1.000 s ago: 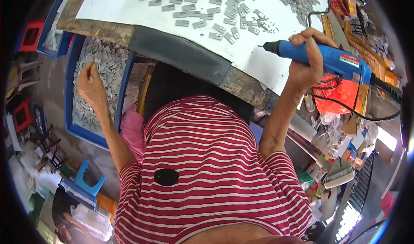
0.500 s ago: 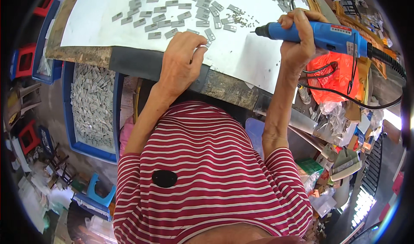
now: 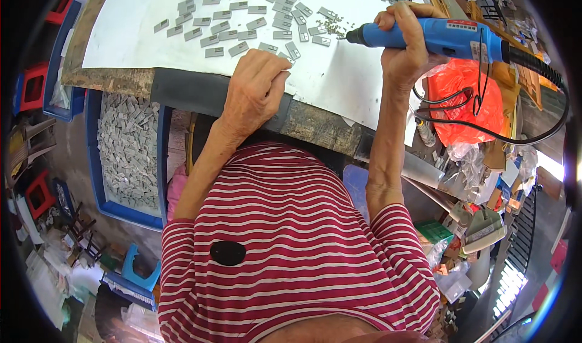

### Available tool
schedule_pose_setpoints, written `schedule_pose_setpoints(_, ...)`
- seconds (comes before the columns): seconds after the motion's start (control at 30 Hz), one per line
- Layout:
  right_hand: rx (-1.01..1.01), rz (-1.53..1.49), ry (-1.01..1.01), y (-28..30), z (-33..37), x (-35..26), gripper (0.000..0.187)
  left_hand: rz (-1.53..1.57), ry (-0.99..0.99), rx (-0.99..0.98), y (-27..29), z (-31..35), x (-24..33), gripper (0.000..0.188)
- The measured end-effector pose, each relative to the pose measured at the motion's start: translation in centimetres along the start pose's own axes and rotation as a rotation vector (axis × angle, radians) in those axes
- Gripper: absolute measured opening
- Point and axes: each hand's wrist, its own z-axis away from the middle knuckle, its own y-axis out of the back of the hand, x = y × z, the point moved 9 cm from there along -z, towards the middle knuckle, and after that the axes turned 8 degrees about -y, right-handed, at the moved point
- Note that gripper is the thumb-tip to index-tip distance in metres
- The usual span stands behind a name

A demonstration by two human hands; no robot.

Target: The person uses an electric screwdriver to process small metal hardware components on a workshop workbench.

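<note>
Right hand (image 3: 406, 59): fingers wrapped around the body of a blue electric screwdriver (image 3: 445, 38), held roughly level above the white sheet (image 3: 345, 85). Its bit points leftward, near a scatter of tiny screws (image 3: 331, 26); contact with them cannot be judged. Black cable (image 3: 515, 140) runs from its rear end.

Left hand (image 3: 251, 91): over the near edge of the workbench (image 3: 318, 124), fingers curled, thumb toward index finger. A small grey rectangular piece (image 3: 293, 50) lies just beyond the fingertips; whether anything is pinched cannot be told. More grey pieces (image 3: 220, 27) lie spread beyond and to the left of this hand. A blue crate (image 3: 93, 155), filled with similar pieces, stands below the bench, left of the left forearm.
</note>
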Motion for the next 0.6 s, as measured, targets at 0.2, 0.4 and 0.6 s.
schedule_pose_setpoints(0.2,-0.032,0.088,0.019,-0.2,-0.1,0.3,0.013,0.014,0.005,-0.014,-0.1,0.0,-0.2,0.016)
schedule_pose_setpoints(0.4,0.011,0.033,0.046,-0.1,-0.1,-0.2,0.014,0.034,0.005,-0.004,-0.2,-0.1,-0.1,0.016)
schedule_pose_setpoints(0.6,0.048,-0.191,-0.014,0.7,0.3,-1.4,0.017,0.032,-0.003,0.014,-2.1,-1.8,1.0,0.015)
